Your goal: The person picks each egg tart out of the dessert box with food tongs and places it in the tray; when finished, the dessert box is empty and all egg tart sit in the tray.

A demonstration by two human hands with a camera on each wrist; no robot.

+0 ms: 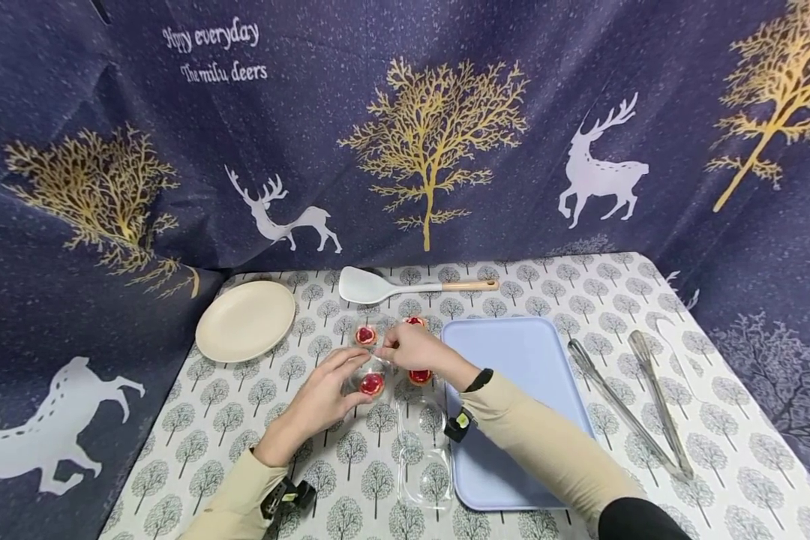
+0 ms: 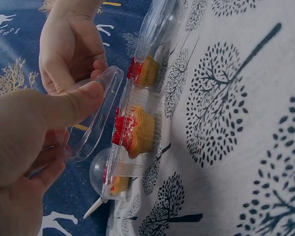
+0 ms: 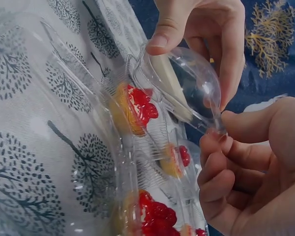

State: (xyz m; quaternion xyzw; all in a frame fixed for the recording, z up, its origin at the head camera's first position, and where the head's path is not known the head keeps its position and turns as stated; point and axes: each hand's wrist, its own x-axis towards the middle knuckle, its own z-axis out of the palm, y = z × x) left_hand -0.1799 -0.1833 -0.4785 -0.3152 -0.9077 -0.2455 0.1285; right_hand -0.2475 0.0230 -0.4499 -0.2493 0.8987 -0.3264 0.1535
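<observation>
Between both hands is a clear plastic domed lid flap (image 3: 204, 73), tilted up from a clear clamshell pack. My left hand (image 1: 320, 394) grips one edge of it, thumb on top. At another edge of the flap, my right hand (image 1: 418, 349) pinches the rim between thumb and fingers. The pack holds several small tarts (image 1: 372, 385) with glossy red toppings and yellow crusts. In the left wrist view, one tart (image 2: 133, 132) sits in the pack right beside the raised flap. A second clear lid flap (image 1: 424, 480) lies folded out toward the near side.
A light blue tray (image 1: 513, 480) lies right of the pack, under the right forearm. Metal tongs (image 1: 637, 405) lie farther right. At the back is a white spatula (image 1: 371, 286) with a wooden handle; a cream plate (image 1: 246, 321) stands at the left. A patterned cloth (image 1: 196, 442) covers the table.
</observation>
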